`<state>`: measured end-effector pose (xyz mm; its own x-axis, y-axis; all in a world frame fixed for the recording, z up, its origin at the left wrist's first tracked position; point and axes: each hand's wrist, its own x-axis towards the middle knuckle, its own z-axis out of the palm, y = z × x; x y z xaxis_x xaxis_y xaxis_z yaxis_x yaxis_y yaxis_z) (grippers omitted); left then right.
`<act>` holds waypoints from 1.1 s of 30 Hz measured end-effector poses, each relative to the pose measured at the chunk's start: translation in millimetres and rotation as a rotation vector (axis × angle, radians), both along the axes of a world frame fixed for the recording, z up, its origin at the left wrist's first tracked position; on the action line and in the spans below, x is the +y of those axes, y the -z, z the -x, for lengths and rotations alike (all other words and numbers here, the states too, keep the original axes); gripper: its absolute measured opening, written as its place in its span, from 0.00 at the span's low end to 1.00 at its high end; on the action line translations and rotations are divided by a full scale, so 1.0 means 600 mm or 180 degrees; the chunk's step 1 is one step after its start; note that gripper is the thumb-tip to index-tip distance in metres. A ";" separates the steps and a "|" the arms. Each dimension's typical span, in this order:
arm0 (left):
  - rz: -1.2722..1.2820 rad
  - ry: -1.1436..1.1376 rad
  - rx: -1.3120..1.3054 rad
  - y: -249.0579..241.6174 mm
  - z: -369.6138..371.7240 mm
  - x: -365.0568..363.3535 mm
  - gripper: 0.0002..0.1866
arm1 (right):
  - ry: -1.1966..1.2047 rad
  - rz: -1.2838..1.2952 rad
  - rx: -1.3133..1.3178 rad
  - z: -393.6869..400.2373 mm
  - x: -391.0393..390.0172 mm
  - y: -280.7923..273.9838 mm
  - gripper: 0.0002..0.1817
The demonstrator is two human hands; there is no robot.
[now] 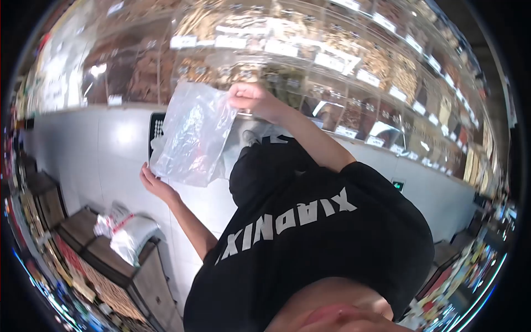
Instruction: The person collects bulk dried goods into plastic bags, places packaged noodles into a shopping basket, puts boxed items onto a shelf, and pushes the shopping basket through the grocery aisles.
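A clear, crinkled plastic bag (pixel 193 133) is spread out in front of me, flat-looking and see-through. My right hand (pixel 249 99) is closed on its upper right edge, fingers curled in. At the lower left corner of the bag is my left hand (pixel 159 182), its thumb side pinched at the corner and its other fingers pointing outward. Partly behind the bag's left edge shows a black object with rows of pale dots (pixel 157 130).
Clear bins of dried goods (pixel 354 110) with white price labels rise in tiers ahead. A filled white plastic bag (pixel 133 235) lies on a wooden display stand (pixel 91 243) at lower left. Packed shelves line both sides. A green sign (pixel 398 185) is low on the right.
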<state>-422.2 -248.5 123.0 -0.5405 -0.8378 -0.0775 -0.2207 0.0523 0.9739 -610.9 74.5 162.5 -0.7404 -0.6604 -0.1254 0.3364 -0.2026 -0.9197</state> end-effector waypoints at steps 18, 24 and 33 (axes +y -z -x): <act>0.2476 0.3001 -0.0852 -0.029 0.129 0.654 0.24 | 0.1048 -0.0351 0.0042 -0.119 0.444 0.101 0.11; 0.2118 0.2947 -0.1180 -0.029 0.110 0.722 0.16 | 0.1636 -0.0508 -0.0917 -0.151 0.576 0.164 0.22; 0.1381 0.2566 -0.0609 -0.040 0.110 0.728 0.16 | 0.1165 -0.0459 -0.0923 -0.152 0.626 0.138 0.22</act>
